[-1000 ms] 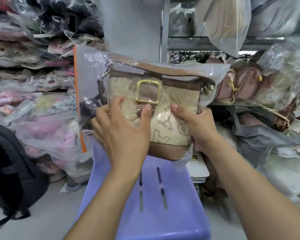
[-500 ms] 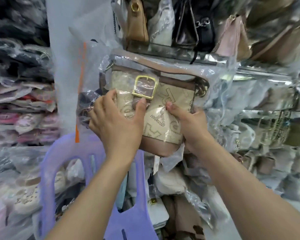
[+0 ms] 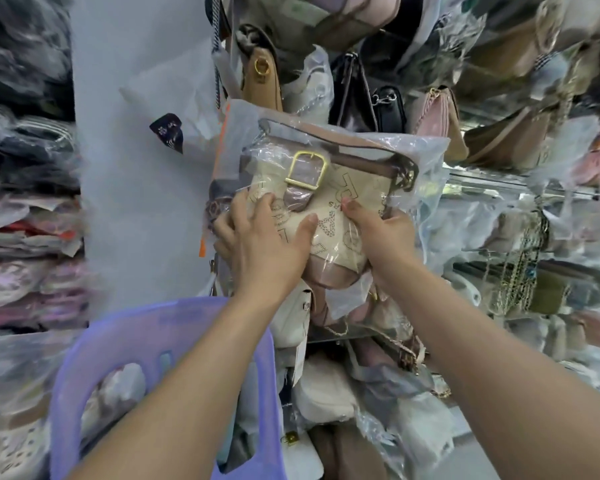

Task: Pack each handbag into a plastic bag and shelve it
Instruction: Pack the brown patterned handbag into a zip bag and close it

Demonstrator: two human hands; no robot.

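Handbag [image 3: 328,237], one: cream, brown trim, one gilt buckle [image 3: 305,173], centre of frame, fully inside one clear plastic bag [image 3: 426,157] with one orange edge strip [image 3: 219,161] at its left. It is held upright in the air before the shelving [image 3: 499,178]; contact with any shelf cannot be told. Left hand [image 3: 264,247] and right hand [image 3: 385,237], one each, clasp its lower half through the film, thumbs on the front, probably to keep handbag and wrapper together for shelving. Upper centre: one tan handbag [image 3: 262,81], one black handbag [image 3: 388,109], one pink handbag [image 3: 437,112]; further stock too blurred to count. Lower left: one purple plastic chair [image 3: 146,341].
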